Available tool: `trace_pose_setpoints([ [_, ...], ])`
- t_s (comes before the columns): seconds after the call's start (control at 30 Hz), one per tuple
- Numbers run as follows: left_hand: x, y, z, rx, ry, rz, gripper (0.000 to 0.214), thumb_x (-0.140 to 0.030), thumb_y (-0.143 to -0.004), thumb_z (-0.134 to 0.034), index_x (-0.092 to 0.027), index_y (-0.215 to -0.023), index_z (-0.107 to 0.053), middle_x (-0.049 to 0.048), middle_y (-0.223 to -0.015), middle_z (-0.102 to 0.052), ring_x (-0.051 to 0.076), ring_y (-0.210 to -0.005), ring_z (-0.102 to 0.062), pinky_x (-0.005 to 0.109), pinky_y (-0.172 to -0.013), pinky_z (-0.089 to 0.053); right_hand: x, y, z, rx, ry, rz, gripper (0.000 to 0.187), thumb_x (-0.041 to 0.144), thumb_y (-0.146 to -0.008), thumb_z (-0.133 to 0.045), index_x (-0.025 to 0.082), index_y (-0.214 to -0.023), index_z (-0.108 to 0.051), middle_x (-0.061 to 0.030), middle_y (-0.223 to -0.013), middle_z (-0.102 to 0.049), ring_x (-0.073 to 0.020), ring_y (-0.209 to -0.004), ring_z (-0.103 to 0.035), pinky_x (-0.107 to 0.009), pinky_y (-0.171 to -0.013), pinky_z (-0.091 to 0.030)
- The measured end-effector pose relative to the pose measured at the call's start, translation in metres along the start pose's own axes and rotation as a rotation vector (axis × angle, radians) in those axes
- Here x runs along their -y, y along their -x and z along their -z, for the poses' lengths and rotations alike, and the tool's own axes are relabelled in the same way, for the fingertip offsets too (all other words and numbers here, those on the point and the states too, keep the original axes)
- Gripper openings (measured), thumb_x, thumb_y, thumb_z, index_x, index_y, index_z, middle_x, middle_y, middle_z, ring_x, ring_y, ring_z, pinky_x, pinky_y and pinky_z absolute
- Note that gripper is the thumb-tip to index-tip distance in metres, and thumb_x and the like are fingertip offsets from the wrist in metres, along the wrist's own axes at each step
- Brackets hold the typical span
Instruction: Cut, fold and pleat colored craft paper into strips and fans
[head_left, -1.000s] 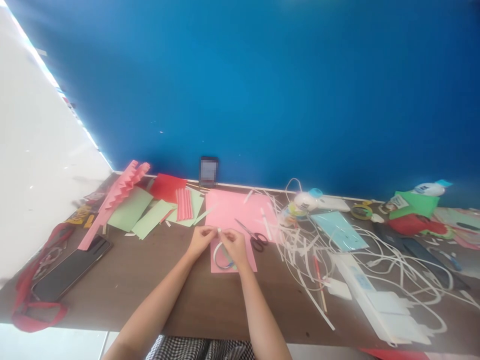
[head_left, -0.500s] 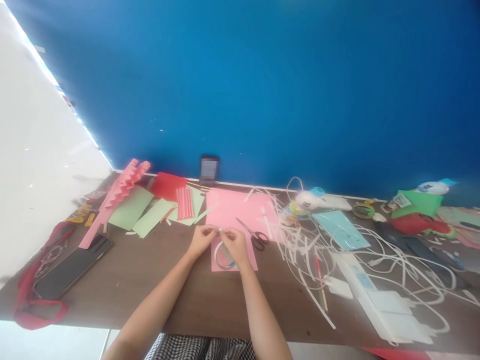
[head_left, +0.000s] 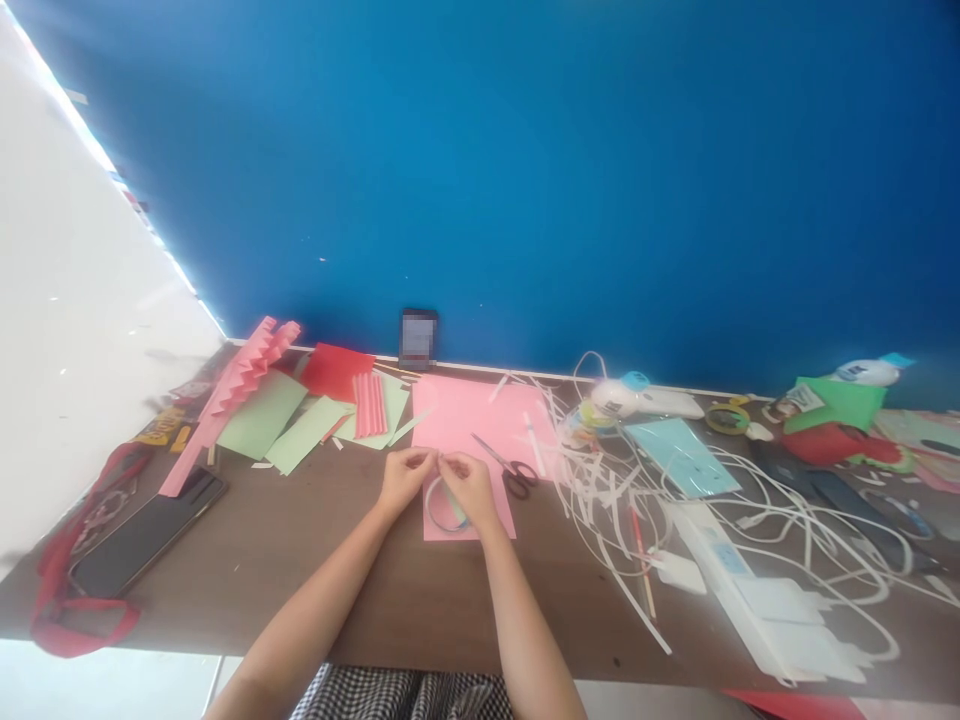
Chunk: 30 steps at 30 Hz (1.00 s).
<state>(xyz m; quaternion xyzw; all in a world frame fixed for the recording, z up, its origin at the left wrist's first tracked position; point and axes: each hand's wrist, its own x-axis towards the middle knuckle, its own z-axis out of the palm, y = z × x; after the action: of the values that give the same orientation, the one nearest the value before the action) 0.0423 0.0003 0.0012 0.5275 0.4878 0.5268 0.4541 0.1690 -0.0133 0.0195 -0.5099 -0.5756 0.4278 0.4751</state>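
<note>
Over a small pink sheet [head_left: 495, 515], both my hands are held close together with their fingertips almost meeting. My left hand [head_left: 409, 478] is closed in a pinch, thumb against forefinger. My right hand [head_left: 466, 485] pinches from the other side. Between them is a thin white paper strip [head_left: 427, 505], mostly covered by the fingers; a pale loop of it curves below my right hand. Scissors [head_left: 514, 468] with dark handles lie just right of my right hand, partly on a larger pink sheet [head_left: 465, 410].
Tangled white paper strips [head_left: 600, 490] and cables spread to the right, by a power strip [head_left: 720, 570] and a blue packet [head_left: 682, 457]. Leftward lie green sheets [head_left: 262, 415], pleated pink paper [head_left: 369, 405] and a phone [head_left: 150, 535]. A blue wall [head_left: 480, 200] borders the table's back.
The white bit that showed between my fingertips is now mostly hidden. The pale loop has shifted slightly up and left; my hands have barely moved.
</note>
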Motion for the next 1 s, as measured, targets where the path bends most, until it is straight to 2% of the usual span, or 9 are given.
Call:
trace_pose_setpoints([
  [0.2, -0.001, -0.001, 0.002, -0.078, -0.028, 0.004, 0.022, -0.035, -0.071, -0.058, -0.017, -0.074, -0.070, 0.0049, -0.077, -0.070, 0.021, -0.076, -0.064, 0.030, -0.072, -0.050, 0.001, -0.001, 0.002, 0.067, -0.083, -0.049, 0.023, 0.031, -0.070, -0.061, 0.016, -0.086, -0.067, -0.0079, -0.087, -0.067, -0.0198, -0.084, -0.061, -0.032, -0.077, -0.048],
  [0.3, -0.002, -0.002, 0.004, -0.104, -0.017, 0.026, 0.022, -0.036, -0.070, -0.059, -0.017, -0.074, -0.070, 0.0045, -0.078, -0.070, 0.021, -0.077, -0.064, 0.030, -0.072, -0.050, 0.000, -0.001, 0.004, 0.085, -0.125, -0.125, 0.029, 0.030, -0.066, -0.065, 0.016, -0.091, -0.066, -0.0086, -0.090, -0.066, -0.0192, -0.080, -0.061, -0.027, -0.063, -0.051],
  [0.4, -0.003, -0.004, 0.005, -0.116, -0.008, 0.032, 0.023, -0.037, -0.069, -0.060, -0.017, -0.075, -0.070, 0.0046, -0.077, -0.070, 0.021, -0.077, -0.064, 0.031, -0.073, -0.050, 0.000, 0.001, 0.005, 0.140, -0.178, -0.221, 0.039, 0.032, -0.066, -0.065, 0.017, -0.102, -0.062, -0.0083, -0.089, -0.065, -0.0136, -0.061, -0.058, -0.020, -0.041, -0.043],
  [0.5, -0.003, -0.005, 0.006, -0.125, -0.010, 0.020, 0.024, -0.037, -0.069, -0.060, -0.017, -0.076, -0.070, 0.0049, -0.078, -0.070, 0.021, -0.077, -0.064, 0.031, -0.073, -0.050, 0.002, 0.002, 0.006, 0.201, -0.231, -0.279, 0.047, 0.031, -0.066, -0.066, 0.018, -0.110, -0.058, -0.0060, -0.084, -0.065, -0.0064, -0.044, -0.048, -0.018, -0.035, -0.038],
  [0.6, 0.000, -0.008, 0.010, -0.166, 0.008, 0.032, 0.024, -0.037, -0.069, -0.060, -0.016, -0.075, -0.070, 0.0047, -0.077, -0.070, 0.021, -0.077, -0.064, 0.030, -0.072, -0.050, 0.005, 0.003, 0.006, 0.225, -0.258, -0.285, 0.051, 0.032, -0.066, -0.066, 0.017, -0.114, -0.054, -0.0055, -0.082, -0.065, -0.0047, -0.039, -0.044, -0.019, -0.035, -0.037],
  [0.77, 0.008, -0.018, 0.022, -0.307, 0.114, 0.106, 0.029, -0.039, -0.069, -0.060, -0.013, -0.078, -0.069, 0.0050, -0.078, -0.070, 0.021, -0.077, -0.064, 0.031, -0.072, -0.051, 0.010, 0.004, 0.007, 0.187, -0.248, -0.237, 0.043, 0.033, -0.066, -0.066, 0.015, -0.104, -0.056, -0.0020, -0.067, -0.064, -0.0073, -0.041, -0.048, -0.019, -0.037, -0.038],
  [0.87, 0.010, -0.022, 0.025, -0.329, 0.179, 0.129, 0.031, -0.040, -0.068, -0.062, -0.012, -0.080, -0.068, 0.0055, -0.080, -0.069, 0.021, -0.080, -0.064, 0.032, -0.075, -0.051, 0.012, 0.005, 0.007, 0.177, -0.248, -0.196, 0.035, 0.033, -0.068, -0.064, 0.017, -0.098, -0.059, 0.0017, -0.059, -0.060, -0.0083, -0.040, -0.049, -0.020, -0.038, -0.040],
  [1.0, 0.010, -0.023, 0.026, -0.341, 0.290, 0.162, 0.032, -0.039, -0.066, -0.064, -0.012, -0.082, -0.068, 0.0058, -0.079, -0.069, 0.021, -0.079, -0.064, 0.034, -0.075, -0.052, 0.011, 0.006, 0.006, 0.140, -0.235, -0.132, 0.026, 0.032, -0.069, -0.063, 0.017, -0.089, -0.062, 0.0023, -0.055, -0.057, -0.0088, -0.041, -0.049, -0.022, -0.041, -0.043],
])
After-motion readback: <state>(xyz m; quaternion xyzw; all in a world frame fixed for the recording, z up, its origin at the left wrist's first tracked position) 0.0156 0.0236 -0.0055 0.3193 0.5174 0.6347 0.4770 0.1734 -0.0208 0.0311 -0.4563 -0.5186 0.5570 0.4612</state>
